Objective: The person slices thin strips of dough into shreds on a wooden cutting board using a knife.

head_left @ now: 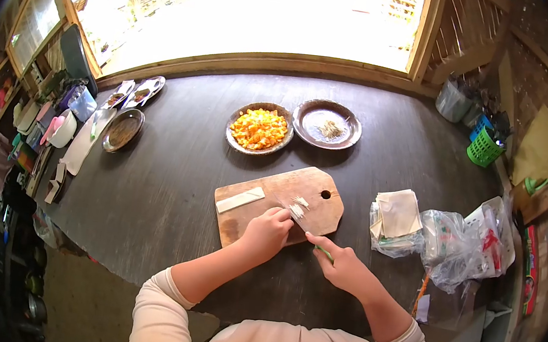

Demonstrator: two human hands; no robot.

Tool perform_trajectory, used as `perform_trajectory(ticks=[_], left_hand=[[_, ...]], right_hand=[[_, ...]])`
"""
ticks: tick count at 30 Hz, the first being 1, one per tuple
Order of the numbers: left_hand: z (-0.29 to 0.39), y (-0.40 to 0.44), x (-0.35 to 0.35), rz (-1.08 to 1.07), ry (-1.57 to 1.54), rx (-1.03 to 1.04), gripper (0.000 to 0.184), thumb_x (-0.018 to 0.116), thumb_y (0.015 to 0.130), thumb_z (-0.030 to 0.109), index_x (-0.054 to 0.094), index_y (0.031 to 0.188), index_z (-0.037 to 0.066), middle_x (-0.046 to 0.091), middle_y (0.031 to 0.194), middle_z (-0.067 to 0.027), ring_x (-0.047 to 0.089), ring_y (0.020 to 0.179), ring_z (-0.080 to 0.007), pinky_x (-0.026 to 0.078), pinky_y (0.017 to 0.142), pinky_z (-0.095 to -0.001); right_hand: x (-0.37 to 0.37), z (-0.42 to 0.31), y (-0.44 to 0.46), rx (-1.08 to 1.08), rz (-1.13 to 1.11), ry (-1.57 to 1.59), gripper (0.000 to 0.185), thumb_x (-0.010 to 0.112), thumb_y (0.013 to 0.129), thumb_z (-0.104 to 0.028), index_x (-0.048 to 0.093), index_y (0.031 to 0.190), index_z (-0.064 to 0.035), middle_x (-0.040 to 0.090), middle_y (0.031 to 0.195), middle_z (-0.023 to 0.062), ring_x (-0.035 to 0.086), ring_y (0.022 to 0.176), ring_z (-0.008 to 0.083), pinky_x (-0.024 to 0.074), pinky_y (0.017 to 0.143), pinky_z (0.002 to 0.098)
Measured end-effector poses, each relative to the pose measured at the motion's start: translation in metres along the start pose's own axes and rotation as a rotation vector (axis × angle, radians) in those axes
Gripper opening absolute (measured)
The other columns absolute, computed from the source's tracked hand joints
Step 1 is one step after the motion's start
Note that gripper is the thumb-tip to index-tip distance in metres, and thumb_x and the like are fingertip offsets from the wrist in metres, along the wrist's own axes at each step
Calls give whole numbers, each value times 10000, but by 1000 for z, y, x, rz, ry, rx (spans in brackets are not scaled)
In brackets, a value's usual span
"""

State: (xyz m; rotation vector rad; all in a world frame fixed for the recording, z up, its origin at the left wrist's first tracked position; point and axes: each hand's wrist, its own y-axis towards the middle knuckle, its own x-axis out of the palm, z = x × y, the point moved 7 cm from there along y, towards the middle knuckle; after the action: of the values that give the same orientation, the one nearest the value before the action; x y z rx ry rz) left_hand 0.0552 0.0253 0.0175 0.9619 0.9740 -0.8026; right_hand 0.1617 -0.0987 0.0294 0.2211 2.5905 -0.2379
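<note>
A wooden cutting board [273,181] with a hole near its right corner lies on the dark table in front of me. On its left part rests a flat, pale rectangular strip [240,199]. Thin white shreds [297,209] are gathered near the middle. My left hand [268,229] presses down on the board with its fingers bunched together; what lies under the fingertips is hidden. My right hand [343,266] grips a knife [300,224] by its green handle. The blade sits close beside my left fingertips, next to the shreds.
Beyond the board stand a bowl of orange chopped pieces [259,129] and a brown plate [327,124] with a small dry heap. A dark oval dish [122,130] is at the left. Plastic bags [459,247] and stacked pale sheets [398,213] lie right, below a green basket [485,148].
</note>
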Motion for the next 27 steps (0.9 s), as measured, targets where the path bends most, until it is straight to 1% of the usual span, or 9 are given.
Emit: perform_trajectory(ticks=[2,4,6,7,8,12,14,23,27], left_hand=[[1,-1,1,5,-6,-2,132,659,756,79,674,887,64,642,994,-44,623,1026,-242,548,840,-338],[4,-1,-5,108,10,61,76,669,742,94,607,781,73,595,912,-32,610,1004,-214,563,751,-317],[3,-2,-5,78,-8,35,89,666,748,86,636,829,71,617,951,-38,616,1017,-229,554,796,-328],[1,-1,-3,45,-30,2,125,663,753,78,665,878,68,640,991,-44,622,1029,-245,545,842,-339],[1,-1,-4,48,-30,-1,125,663,753,78,665,878,68,640,991,-44,622,1029,-245,545,842,-339],[1,-1,-2,17,-8,-1,125,662,755,72,657,880,68,631,967,-45,619,1027,-246,546,835,-343],[2,-1,-2,22,-8,-1,129,662,754,72,655,882,69,626,959,-45,618,1026,-245,547,833,-343],[2,-2,-3,22,-7,-10,117,665,749,76,642,863,68,622,964,-44,617,1021,-243,552,801,-344],[3,-1,-2,28,14,-7,126,669,747,82,644,871,71,618,958,-41,616,1020,-242,556,783,-341]], right_hand=[[2,1,4,-32,51,-119,377,551,980,-163,554,1356,-187,620,727,226,619,581,334,496,634,365],[2,1,4,-49,49,-81,376,549,981,-162,553,1356,-193,615,722,226,618,581,334,495,631,366],[-1,-4,3,-75,48,-48,376,548,982,-162,552,1356,-199,611,716,225,618,582,333,493,629,367],[-3,-6,0,-36,21,-39,374,547,981,-161,551,1354,-196,613,724,232,629,621,369,498,634,381],[-3,-7,-3,6,-8,-26,372,547,981,-160,550,1352,-192,615,732,239,640,661,404,503,638,395],[-4,-6,-5,40,-33,-9,372,545,982,-163,547,1354,-189,616,739,244,636,687,424,505,642,406],[-2,-1,-1,-125,65,-7,367,563,971,-167,550,1337,-184,631,760,265,631,661,442,505,609,449],[-6,-11,-5,60,-40,-26,388,545,984,-168,535,1370,-196,641,786,239,643,656,391,502,652,399],[-1,-1,0,36,-27,-21,394,547,983,-168,532,1375,-201,641,784,240,642,645,376,504,659,397]])
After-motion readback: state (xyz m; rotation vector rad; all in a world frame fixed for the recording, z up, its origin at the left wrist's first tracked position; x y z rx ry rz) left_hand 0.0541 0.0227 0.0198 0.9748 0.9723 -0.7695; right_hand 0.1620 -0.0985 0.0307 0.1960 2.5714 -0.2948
